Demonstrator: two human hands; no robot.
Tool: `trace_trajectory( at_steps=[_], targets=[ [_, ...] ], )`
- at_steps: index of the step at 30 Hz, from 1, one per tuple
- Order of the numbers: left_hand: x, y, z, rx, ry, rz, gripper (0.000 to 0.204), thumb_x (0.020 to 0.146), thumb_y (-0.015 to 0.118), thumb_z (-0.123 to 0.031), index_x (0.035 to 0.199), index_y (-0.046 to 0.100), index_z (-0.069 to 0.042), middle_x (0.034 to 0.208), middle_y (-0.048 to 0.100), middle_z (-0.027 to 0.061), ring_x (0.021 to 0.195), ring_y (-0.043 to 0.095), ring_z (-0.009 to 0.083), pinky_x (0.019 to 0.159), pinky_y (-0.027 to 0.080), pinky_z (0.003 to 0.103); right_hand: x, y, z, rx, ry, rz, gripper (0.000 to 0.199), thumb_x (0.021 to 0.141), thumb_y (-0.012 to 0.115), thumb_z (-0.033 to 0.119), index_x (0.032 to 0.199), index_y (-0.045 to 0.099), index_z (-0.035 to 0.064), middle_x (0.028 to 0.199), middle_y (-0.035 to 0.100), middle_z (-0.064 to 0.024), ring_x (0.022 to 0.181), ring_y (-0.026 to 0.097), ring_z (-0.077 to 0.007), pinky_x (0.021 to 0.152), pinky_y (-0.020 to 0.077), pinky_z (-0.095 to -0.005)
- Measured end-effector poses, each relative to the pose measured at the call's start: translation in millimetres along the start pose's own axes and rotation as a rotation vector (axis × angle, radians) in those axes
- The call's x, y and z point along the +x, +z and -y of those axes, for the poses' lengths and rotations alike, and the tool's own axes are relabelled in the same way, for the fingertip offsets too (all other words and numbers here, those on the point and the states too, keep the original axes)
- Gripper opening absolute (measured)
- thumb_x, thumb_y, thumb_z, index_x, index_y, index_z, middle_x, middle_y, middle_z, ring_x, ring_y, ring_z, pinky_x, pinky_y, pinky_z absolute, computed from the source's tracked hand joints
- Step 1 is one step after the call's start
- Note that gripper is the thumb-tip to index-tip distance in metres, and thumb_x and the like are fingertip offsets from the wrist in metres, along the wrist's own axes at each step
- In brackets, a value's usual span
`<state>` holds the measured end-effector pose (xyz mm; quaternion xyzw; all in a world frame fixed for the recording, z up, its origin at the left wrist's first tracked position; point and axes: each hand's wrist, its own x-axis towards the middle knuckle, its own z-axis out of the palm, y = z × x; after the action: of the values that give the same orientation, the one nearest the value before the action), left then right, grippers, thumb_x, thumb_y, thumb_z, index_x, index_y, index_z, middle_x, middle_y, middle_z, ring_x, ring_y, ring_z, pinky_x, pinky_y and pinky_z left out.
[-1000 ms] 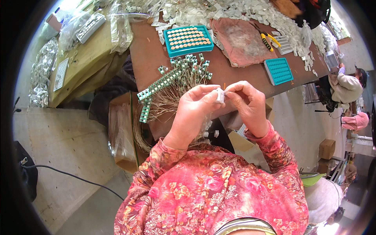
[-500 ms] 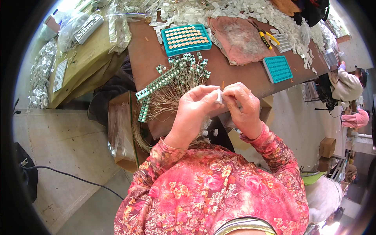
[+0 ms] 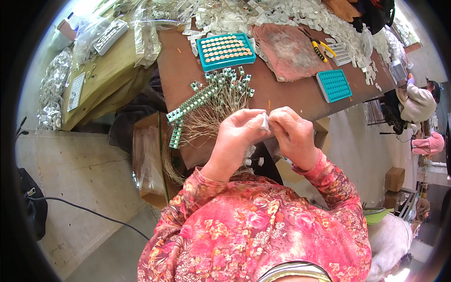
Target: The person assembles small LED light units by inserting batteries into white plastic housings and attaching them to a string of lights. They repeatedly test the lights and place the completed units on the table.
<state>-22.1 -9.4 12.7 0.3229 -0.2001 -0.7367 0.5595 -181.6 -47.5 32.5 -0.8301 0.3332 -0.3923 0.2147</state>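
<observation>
A small white plastic piece [image 3: 265,123] is pinched between the fingertips of my left hand [image 3: 235,141], just in front of my chest. My right hand [image 3: 295,134] is closed against the same piece from the right, its fingers curled and partly hiding it. Just beyond my left hand lies a bundle of small green circuit boards [image 3: 199,99] with thin wires [image 3: 206,121] trailing toward me. Farther back sits a teal tray [image 3: 229,65] filled with rows of round, pale discs [image 3: 225,48].
A pink cloth [image 3: 284,51], yellow-and-black pliers [image 3: 319,51] and a second teal tray [image 3: 333,86] lie on the brown table [image 3: 181,75]. Small white pieces [image 3: 282,11] heap along its back. An open cardboard box [image 3: 150,160] stands left. Co-workers [image 3: 418,101] are at far right.
My hands are slightly lower in view, still together at the white piece. My right-hand fingers are curled in more tightly. The whole scene has shifted a little.
</observation>
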Motion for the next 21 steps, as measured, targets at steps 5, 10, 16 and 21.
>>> trace_trajectory(
  at_steps=[5,10,16,21],
  targets=[
    [-8.6,0.0,3.5,0.549,0.247,0.261,0.018,0.089,0.064,-0.01,0.105,0.063,-0.001,0.096,0.065,0.0065,0.085,0.065,0.0143,0.074,0.054,0.028,4.0,-29.1,-14.0,0.352,0.37,0.005,0.013,0.091,0.058,0.007,0.101,0.062,-0.0006,0.081,0.064,-0.0047,0.076,0.061,-0.0094,0.068,0.0492,-0.0239],
    [-13.3,3.2,46.5,1.414,0.587,0.878,0.016,0.081,0.061,-0.007,0.096,0.06,-0.002,0.083,0.061,0.0111,0.074,0.064,0.0285,0.063,0.053,0.035,24.9,-4.7,-56.0,0.124,0.433,0.117,0.021,0.087,0.064,0.016,0.103,0.064,0.0018,0.074,0.066,-0.0068,0.069,0.064,-0.011,0.063,0.0483,-0.026],
    [-12.1,-16.6,86.9,1.757,0.298,1.059,0.022,0.08,0.058,-0.01,0.101,0.059,-0.003,0.085,0.06,0.0153,0.076,0.065,0.0308,0.065,0.052,0.038,32.9,37.6,-80.8,0.092,0.469,0.175,0.027,0.084,0.067,0.027,0.097,0.067,0.0035,0.078,0.068,-0.0133,0.07,0.067,-0.0233,0.062,0.0499,-0.033],
    [-20.4,-14.2,63.5,1.516,0.309,0.998,0.024,0.083,0.059,-0.012,0.105,0.058,-0.003,0.089,0.06,0.0147,0.08,0.063,0.0329,0.069,0.052,0.04,29.1,41.0,-73.1,0.058,0.496,0.122,0.025,0.083,0.068,0.03,0.094,0.068,0.0068,0.079,0.069,-0.0115,0.07,0.067,-0.0239,0.063,0.0502,-0.0339]
  ],
)
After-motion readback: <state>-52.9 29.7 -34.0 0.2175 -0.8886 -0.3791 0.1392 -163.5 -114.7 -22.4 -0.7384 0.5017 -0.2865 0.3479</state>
